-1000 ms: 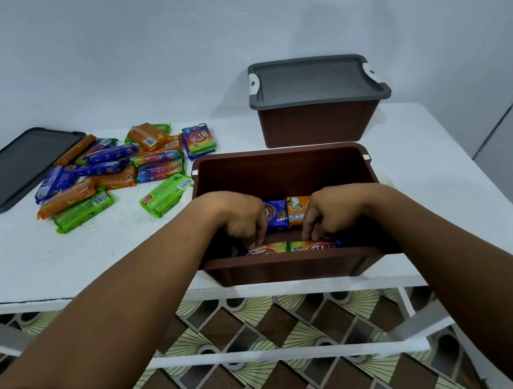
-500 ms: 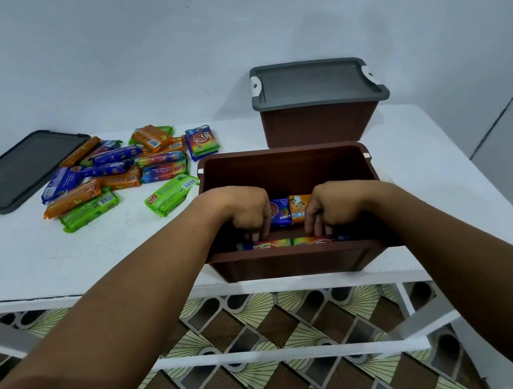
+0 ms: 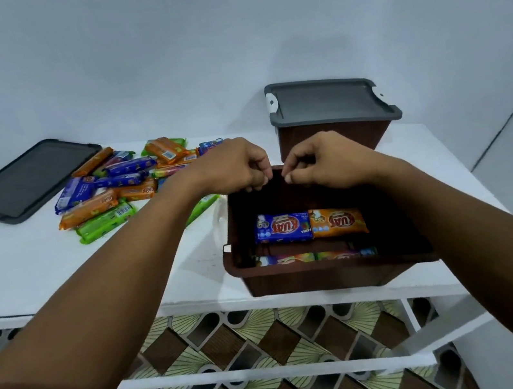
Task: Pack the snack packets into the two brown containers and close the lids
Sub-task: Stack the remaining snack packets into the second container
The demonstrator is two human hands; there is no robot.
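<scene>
Two packets (image 3: 309, 226) in open container (image 3: 329, 272), curled fingers (image 3: 259, 178) above them

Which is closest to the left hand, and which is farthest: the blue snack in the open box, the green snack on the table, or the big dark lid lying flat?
From the left hand:
1. Blue snack, just below it inside the open box.
2. Green snack, out to the left on the table.
3. Dark lid, far left at the table's back corner.

Both forearms stretched toward twelve o'clock; left hand (image 3: 233, 167) and right hand (image 3: 322, 161) side by side, fingers curled, empty, fingertips nearly meeting.
</scene>
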